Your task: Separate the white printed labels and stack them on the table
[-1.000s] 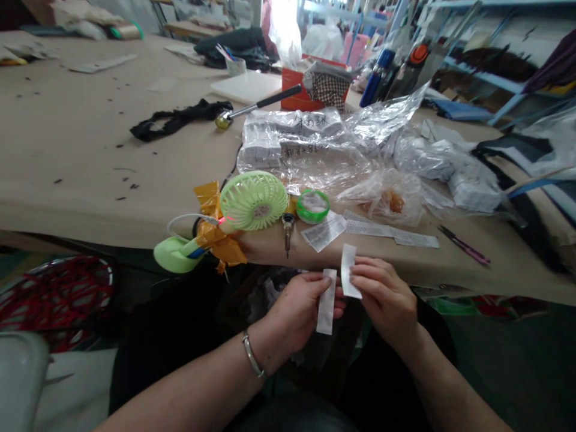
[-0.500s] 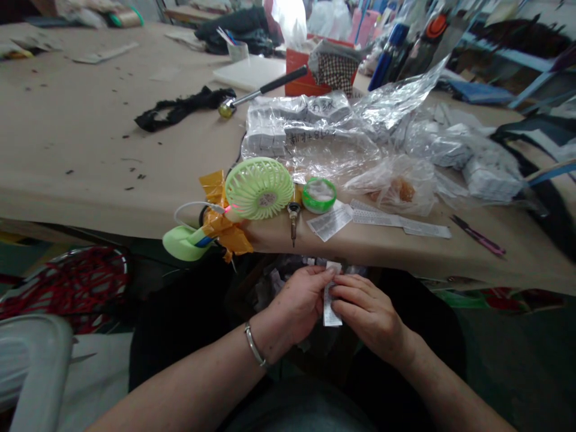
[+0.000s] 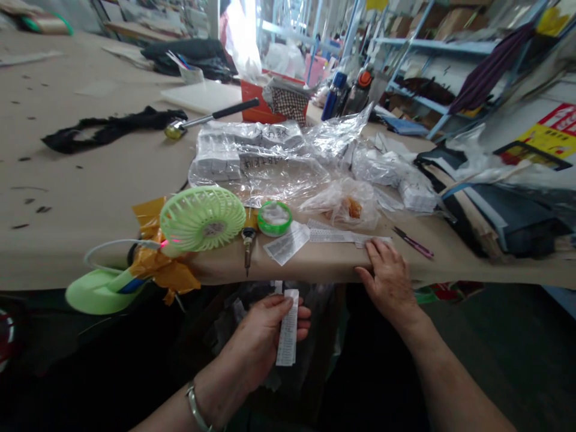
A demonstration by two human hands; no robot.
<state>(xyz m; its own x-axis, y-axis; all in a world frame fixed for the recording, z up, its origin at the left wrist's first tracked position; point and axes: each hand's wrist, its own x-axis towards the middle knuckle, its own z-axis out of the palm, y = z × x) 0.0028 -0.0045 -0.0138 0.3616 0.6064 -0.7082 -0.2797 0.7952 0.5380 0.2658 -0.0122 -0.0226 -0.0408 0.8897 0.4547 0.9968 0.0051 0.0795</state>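
Observation:
Below the table edge, my left hand [image 3: 265,327] pinches a few narrow white printed labels [image 3: 287,330] between thumb and fingers. My right hand [image 3: 390,279] is out at the table's front edge. Its fingers are stretched over the right end of a printed label strip [image 3: 335,234] lying there, with the fingertips on it. Another printed label piece [image 3: 288,243] lies at the strip's left end. Just right of my right hand are small thread snips [image 3: 413,243] with purple handles.
A green clip fan [image 3: 202,219] is taped at the table edge, beside a soldering-iron-like tool [image 3: 247,249] and a green round tub [image 3: 274,218]. Behind lie plastic-wrapped white bundles [image 3: 218,156], a hammer-like tool [image 3: 211,119] and a clear bag [image 3: 346,204]. Dark folded cloth [image 3: 517,216] is at right.
My right hand has left the labels and reached forward and right to the strip on the table. My left hand keeps the labels. The view has turned to the right.

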